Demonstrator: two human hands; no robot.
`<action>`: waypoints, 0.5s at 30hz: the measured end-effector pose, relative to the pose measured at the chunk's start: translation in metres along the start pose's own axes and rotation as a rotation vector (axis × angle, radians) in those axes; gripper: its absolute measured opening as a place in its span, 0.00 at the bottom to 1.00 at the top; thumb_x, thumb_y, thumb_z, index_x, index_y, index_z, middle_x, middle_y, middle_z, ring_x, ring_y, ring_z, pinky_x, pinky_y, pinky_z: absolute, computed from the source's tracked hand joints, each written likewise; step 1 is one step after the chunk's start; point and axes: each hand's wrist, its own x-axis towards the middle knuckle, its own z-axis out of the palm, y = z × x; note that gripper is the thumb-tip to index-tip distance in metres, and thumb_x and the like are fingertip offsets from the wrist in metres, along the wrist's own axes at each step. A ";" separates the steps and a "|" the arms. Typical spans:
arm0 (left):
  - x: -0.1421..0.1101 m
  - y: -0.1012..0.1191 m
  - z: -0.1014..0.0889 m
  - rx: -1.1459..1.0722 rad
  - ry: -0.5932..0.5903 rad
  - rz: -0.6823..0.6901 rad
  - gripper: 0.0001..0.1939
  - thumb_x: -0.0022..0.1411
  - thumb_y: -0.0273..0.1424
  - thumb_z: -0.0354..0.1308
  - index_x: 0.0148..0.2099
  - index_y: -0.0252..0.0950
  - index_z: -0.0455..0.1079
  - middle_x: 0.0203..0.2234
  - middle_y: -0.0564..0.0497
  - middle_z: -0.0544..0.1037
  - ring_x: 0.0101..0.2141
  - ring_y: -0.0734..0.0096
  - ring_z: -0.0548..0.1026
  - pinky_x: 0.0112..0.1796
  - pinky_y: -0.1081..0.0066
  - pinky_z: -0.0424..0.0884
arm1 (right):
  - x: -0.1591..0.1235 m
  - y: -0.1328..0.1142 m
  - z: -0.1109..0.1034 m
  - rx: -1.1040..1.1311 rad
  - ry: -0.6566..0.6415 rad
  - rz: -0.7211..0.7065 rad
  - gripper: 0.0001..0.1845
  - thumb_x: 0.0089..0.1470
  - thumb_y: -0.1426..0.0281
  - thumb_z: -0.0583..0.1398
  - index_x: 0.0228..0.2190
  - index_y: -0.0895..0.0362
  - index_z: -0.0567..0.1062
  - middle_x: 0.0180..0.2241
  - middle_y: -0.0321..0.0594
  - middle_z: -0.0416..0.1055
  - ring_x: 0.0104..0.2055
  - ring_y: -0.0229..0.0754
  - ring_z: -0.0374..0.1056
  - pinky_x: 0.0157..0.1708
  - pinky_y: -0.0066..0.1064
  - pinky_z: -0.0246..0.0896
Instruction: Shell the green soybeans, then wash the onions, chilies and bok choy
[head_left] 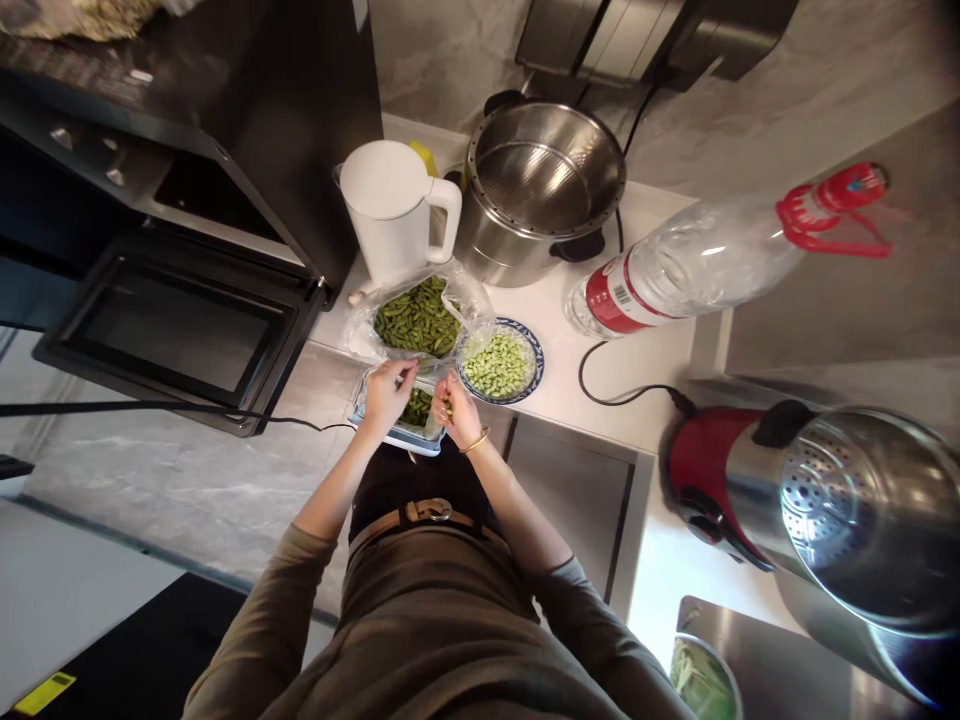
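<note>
My left hand [388,392] is over the near edge of a clear plastic bag [472,290] full of green edamame pods [418,318]. Its thumb and fingers are pinched together; what they hold, if anything, is too small to make out. My right hand [459,414] is curled closed just right of it, with a bit of green pod showing between the fingers. Below both hands, a light-coloured lined bin [420,442] contains more green pods or husks [417,408]. Beside the bag, a blue-rimmed plate [537,362] holds pale green shelled beans [495,366].
A white pitcher [386,215] and a steel pot with a strainer insert [544,180] stand behind the bag. Rightward are a large water bottle [675,270], a black cord [622,402] and a red-and-steel cooker [705,470]. An oven door [180,330] hangs open at left.
</note>
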 end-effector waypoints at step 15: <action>-0.042 0.032 -0.020 0.135 -0.210 0.104 0.10 0.69 0.31 0.43 0.37 0.37 0.65 0.31 0.48 0.74 0.33 0.67 0.73 0.36 0.69 0.69 | -0.010 -0.005 0.002 -0.409 -0.178 -0.261 0.25 0.53 0.46 0.56 0.23 0.54 0.60 0.17 0.27 0.51 0.18 0.31 0.46 0.18 0.26 0.42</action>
